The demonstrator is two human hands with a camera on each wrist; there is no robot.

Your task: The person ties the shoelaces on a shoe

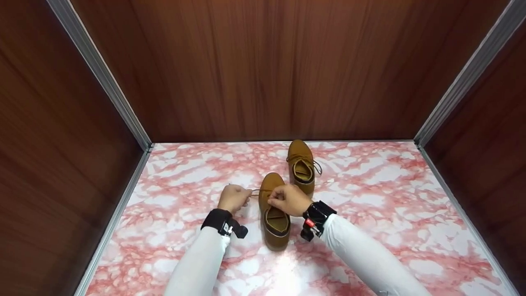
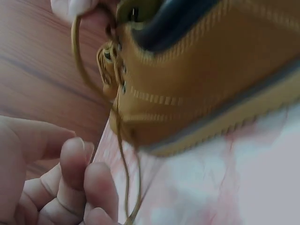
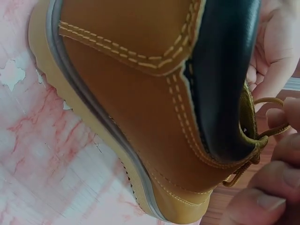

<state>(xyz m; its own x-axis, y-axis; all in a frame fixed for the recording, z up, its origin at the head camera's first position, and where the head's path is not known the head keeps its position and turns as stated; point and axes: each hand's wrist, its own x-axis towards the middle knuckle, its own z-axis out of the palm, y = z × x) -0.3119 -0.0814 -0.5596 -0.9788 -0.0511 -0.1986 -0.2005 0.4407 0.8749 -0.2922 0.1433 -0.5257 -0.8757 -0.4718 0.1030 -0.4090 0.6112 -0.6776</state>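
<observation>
A tan lace-up shoe (image 1: 276,242) with a dark padded collar stands upright on the marbled surface, toe facing away. Left of it, my left hand (image 1: 234,199) grips a brown shoelace (image 1: 256,190), drawn out sideways from the shoe's front. In the left wrist view, that lace (image 2: 123,161) runs down to the curled fingers (image 2: 101,187). Over the lacing, my right hand (image 1: 289,199) pinches another part of the lace, its thumb and forefinger close above the eyelets. The right wrist view shows a lace loop (image 3: 276,131) at those fingertips; the hand covers part of the lacing.
A matching shoe (image 1: 300,150) stands behind and to the right, its lace hanging in a loop at its right side. The pink and white surface (image 1: 185,176) is bounded by brown wood-grain panels (image 1: 254,74) at the back and both sides, with grey metal edging.
</observation>
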